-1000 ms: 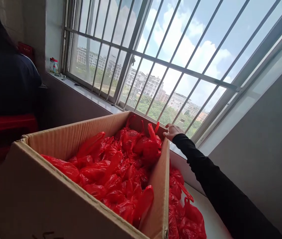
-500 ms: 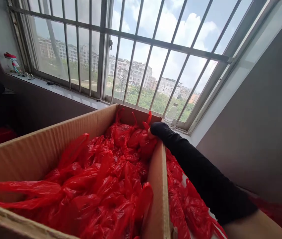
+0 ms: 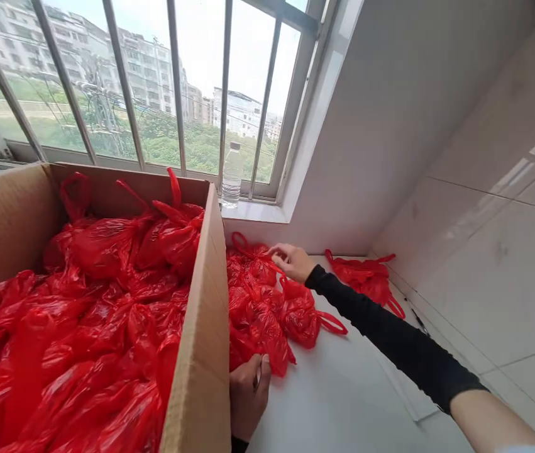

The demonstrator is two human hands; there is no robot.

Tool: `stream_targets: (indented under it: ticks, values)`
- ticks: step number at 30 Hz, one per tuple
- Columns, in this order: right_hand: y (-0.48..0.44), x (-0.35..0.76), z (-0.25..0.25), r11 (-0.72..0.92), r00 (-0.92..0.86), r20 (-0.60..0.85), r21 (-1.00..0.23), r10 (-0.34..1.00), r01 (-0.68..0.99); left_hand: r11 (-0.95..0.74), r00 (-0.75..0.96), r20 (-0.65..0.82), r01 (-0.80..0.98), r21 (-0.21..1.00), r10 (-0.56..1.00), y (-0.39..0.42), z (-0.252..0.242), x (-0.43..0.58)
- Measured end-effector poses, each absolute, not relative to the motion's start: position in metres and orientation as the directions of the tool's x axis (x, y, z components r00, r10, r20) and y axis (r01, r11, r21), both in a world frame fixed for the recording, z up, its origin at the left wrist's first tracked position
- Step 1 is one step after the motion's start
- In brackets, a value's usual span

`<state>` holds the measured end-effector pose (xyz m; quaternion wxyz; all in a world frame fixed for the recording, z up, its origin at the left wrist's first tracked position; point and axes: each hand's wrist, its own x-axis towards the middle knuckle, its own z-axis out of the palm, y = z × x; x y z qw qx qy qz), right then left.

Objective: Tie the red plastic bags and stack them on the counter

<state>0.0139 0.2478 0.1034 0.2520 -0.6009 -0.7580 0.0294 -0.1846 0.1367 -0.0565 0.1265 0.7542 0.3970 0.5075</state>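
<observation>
A pile of knotted red plastic bags (image 3: pixel 262 308) lies on the white tabletop, just right of the cardboard box. My right hand (image 3: pixel 293 261), in a black sleeve, reaches in from the right, its fingertips closed on the top of a bag at the pile's far end. Close to the box wall, my left hand (image 3: pixel 249 393) has its fingers curled at the near edge of the pile; what they hold, if anything, is hidden. Inside the open cardboard box (image 3: pixel 204 308) several more red bags (image 3: pixel 97 340) are heaped, their contents unclear.
Another red bag bundle (image 3: pixel 364 277) rests by the tiled wall, with a dark pen-like object (image 3: pixel 419 322) near it. A clear bottle (image 3: pixel 232 175) stands on the windowsill (image 3: pixel 260 211), in front of the window bars. The white tabletop (image 3: pixel 328 390) extends toward me.
My view has swung right and down. My right hand has left the bag at the box's far corner and is now at the pile outside. My left hand has come into view.
</observation>
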Motion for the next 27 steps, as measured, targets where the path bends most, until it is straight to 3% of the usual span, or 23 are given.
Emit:
stream_targets:
  ticks: [4, 7, 13, 18, 20, 24, 27]
  values:
    - [0.169, 0.064, -0.002, 0.138, -0.108, 0.122, -0.277, 0.987, 0.951, -0.707, 0.286, 0.687, 0.533, 0.465, 0.668, 0.141, -0.060, -0.185]
    - [0.180, 0.079, -0.033, 0.076, -0.064, 0.053, -0.264, 0.997, 0.962, -0.699, 0.301, 0.667, 0.538, 0.471, 0.682, 0.143, -0.067, -0.186]
    - [0.288, 0.089, 0.005, 0.011, 0.048, 0.164, -0.344, 0.985, 0.939, -0.693, 0.326, 0.643, 0.549, 0.468, 0.693, 0.147, -0.075, -0.191]
    - [0.255, 0.046, 0.007, -0.010, 0.172, 0.363, -0.408, 0.916, 0.913, -0.695, 0.332, 0.635, 0.530, 0.486, 0.697, 0.150, -0.076, -0.192]
    - [0.217, 0.025, -0.010, 0.052, 0.130, 0.386, -0.427, 0.914, 0.903, -0.703, 0.337, 0.638, 0.514, 0.492, 0.693, 0.150, -0.073, -0.190]
    - [0.163, 0.011, -0.050, 0.319, -0.200, 0.302, -0.420, 0.932, 0.850, -0.728, 0.343, 0.662, 0.490, 0.479, 0.666, 0.150, -0.063, -0.187]
    - [0.153, 0.029, -0.067, 0.245, -0.167, 0.213, -0.424, 0.963, 0.872, -0.727, 0.338, 0.661, 0.480, 0.491, 0.669, 0.150, -0.059, -0.186]
